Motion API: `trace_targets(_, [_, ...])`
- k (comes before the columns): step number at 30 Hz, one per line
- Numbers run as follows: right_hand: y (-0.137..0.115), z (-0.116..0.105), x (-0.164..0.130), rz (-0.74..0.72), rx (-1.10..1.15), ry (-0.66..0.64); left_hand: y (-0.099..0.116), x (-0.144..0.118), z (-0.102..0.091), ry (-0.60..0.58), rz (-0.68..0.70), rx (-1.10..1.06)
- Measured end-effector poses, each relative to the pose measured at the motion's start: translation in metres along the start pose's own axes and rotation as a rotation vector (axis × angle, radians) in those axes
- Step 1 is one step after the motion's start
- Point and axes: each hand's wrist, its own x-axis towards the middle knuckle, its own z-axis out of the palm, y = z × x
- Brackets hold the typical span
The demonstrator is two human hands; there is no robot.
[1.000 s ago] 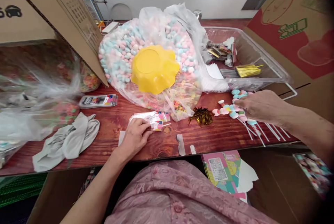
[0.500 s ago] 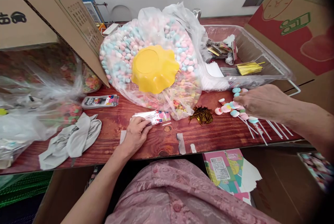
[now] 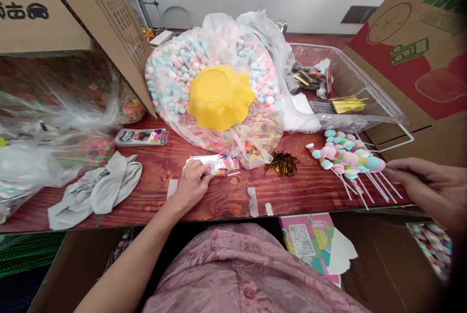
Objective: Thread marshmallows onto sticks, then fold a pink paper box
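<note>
My left hand rests on the red wooden table, its fingers pinching the near end of a stack of small printed packets. My right hand is at the table's right edge, closed on the stick of a marshmallow skewer with pastel pieces. Several more marshmallow skewers lie in a pile just left of it. A bundle of gold twist ties lies between the packets and the skewers.
A large clear bag of pastel marshmallows carries an upturned yellow bowl. A clear plastic tray with ties and wrappers stands at the right. Cardboard boxes flank both sides. A grey cloth and another packet stack lie at the left.
My right hand has drawn back to the right, from on top of the skewer pile to the table edge, pulling one skewer by its stick. My left hand has stayed on the packets.
</note>
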Motion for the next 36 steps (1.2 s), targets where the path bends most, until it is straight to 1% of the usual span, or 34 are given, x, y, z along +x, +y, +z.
trace_targets(1, [-0.005, 0.005, -0.013, 0.062, 0.157, 0.015, 0.0, 0.0, 0.0, 0.002, -0.024, -0.034])
trace_targets(4, [-0.033, 0.031, -0.049, 0.225, 0.412, 0.125, 0.002, -0.001, 0.0, -0.001, -0.095, -0.121])
trace_targets(6, [-0.06, 0.051, -0.066, 0.243, 0.602, 0.131, 0.004, -0.002, 0.0, -0.01, -0.123, -0.169])
trace_targets(8, [-0.091, 0.072, -0.076, 0.187, 0.742, 0.064, 0.005, -0.003, 0.001, -0.014, -0.133, -0.211])
trace_targets(10, [-0.12, 0.089, -0.077, 0.054, 0.787, -0.016, 0.006, -0.004, 0.002, -0.016, -0.139, -0.243])
trace_targets(13, [-0.155, 0.109, -0.071, -0.147, 0.752, -0.065, 0.007, -0.007, 0.002, -0.004, -0.144, -0.272])
trace_targets(15, [-0.167, 0.117, -0.066, -0.241, 0.702, -0.061, 0.009, -0.008, 0.002, 0.006, -0.12, -0.282])
trace_targets(18, [-0.169, 0.123, -0.061, -0.379, 0.62, -0.078, 0.011, -0.01, 0.0, 0.024, -0.02, -0.276])
trace_targets(23, [-0.158, 0.123, -0.061, -0.588, 0.505, -0.141, 0.016, -0.011, 0.002, 0.039, 0.233, -0.158])
trace_targets(27, [-0.161, 0.121, -0.065, -0.68, 0.404, -0.12, 0.021, -0.011, 0.007, -0.02, 0.38, -0.062])
trace_targets(30, [-0.168, 0.121, -0.069, -0.703, 0.412, -0.097, 0.024, -0.011, 0.006, -0.067, 0.408, 0.014])
trace_targets(34, [-0.171, 0.124, -0.072, -0.673, 0.54, -0.097, 0.027, -0.007, -0.005, -0.095, 0.388, 0.132])
trace_targets(36, [-0.172, 0.126, -0.073, -0.665, 0.572, -0.101, 0.029, -0.003, -0.009, -0.162, 0.42, 0.193])
